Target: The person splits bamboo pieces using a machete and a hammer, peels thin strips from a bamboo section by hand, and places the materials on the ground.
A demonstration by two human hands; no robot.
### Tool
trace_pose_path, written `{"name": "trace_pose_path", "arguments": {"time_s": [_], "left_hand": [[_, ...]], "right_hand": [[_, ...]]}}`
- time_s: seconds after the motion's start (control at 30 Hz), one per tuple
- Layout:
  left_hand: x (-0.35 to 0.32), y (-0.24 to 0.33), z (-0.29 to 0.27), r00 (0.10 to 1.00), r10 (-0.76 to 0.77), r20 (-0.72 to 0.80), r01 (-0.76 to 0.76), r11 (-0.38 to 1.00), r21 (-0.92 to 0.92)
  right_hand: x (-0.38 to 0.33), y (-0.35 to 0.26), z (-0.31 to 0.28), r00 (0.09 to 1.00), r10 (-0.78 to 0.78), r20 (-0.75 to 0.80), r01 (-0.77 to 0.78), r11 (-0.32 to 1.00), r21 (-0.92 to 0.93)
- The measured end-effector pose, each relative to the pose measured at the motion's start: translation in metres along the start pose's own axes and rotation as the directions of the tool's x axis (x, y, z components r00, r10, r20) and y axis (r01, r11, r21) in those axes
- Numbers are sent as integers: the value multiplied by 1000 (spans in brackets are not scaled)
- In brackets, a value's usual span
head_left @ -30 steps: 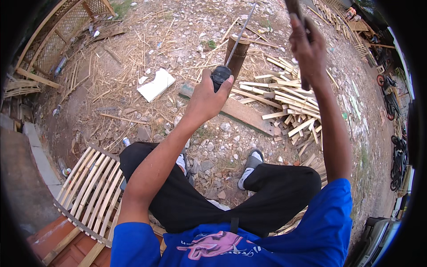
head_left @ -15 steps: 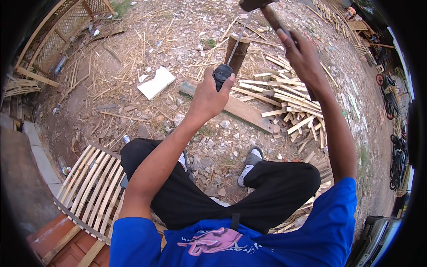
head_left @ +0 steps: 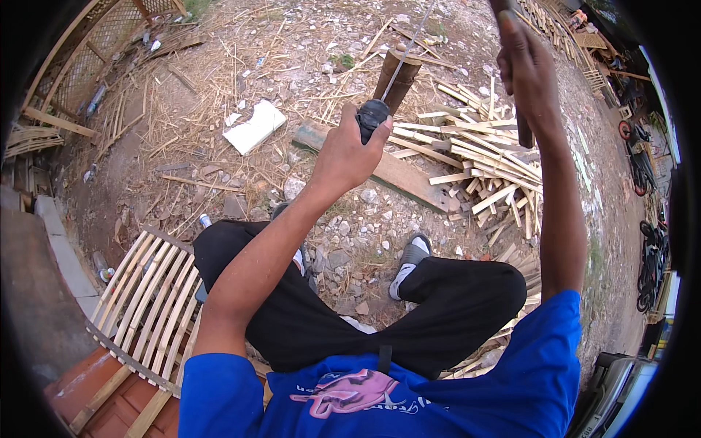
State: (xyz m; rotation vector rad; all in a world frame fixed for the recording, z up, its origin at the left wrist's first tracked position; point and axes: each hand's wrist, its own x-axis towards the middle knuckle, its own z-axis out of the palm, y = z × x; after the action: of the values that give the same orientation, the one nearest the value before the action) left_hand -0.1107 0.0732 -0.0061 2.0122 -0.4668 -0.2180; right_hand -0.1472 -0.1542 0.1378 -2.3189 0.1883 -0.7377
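My left hand (head_left: 345,157) is closed around the black-wrapped handle of a long-bladed knife (head_left: 372,117). Its thin blade, seen nearly edge-on, reaches away over the top end of a brown bamboo piece (head_left: 401,82), which stands tilted at the far end of my grip. High on the right, my right hand (head_left: 533,77) grips the wooden handle of a hammer (head_left: 525,134); the head is out of the picture above. A flat wooden board (head_left: 409,182) lies on the ground below the bamboo.
A heap of split sticks (head_left: 485,157) lies to the right of the board. White foam (head_left: 255,127) is on the littered ground at left. A slatted wooden frame (head_left: 150,303) rests by my left knee. Motorbikes (head_left: 645,266) stand along the far right.
My right hand has lifted the hammer up and to the right, taking its head out of view. The knife and left hand have shifted slightly right in the picture.
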Motion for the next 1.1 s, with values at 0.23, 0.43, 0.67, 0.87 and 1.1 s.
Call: {"name": "trace_pose_path", "arguments": {"time_s": [0.23, 0.43, 0.67, 0.87, 1.1], "left_hand": [[6, 2, 6, 995, -26, 100, 31, 999, -41], [6, -4, 14, 996, -27, 83, 26, 1000, 13], [6, -6, 16, 997, -48, 66, 45, 998, 43], [6, -17, 25, 979, -164, 119, 188, 954, -235], [2, -12, 16, 937, -223, 268, 324, 841, -433]], "right_hand": [[-33, 81, 27, 944, 78, 321, 104, 853, -512], [-44, 91, 41, 938, 252, 239, -171, 934, -312], [-76, 116, 67, 936, 340, 89, -347, 934, 88], [-154, 174, 141, 675, 736, 56, -683, 594, 425], [-214, 287, 201, 515, 844, 148, -856, 500, 128]]}}
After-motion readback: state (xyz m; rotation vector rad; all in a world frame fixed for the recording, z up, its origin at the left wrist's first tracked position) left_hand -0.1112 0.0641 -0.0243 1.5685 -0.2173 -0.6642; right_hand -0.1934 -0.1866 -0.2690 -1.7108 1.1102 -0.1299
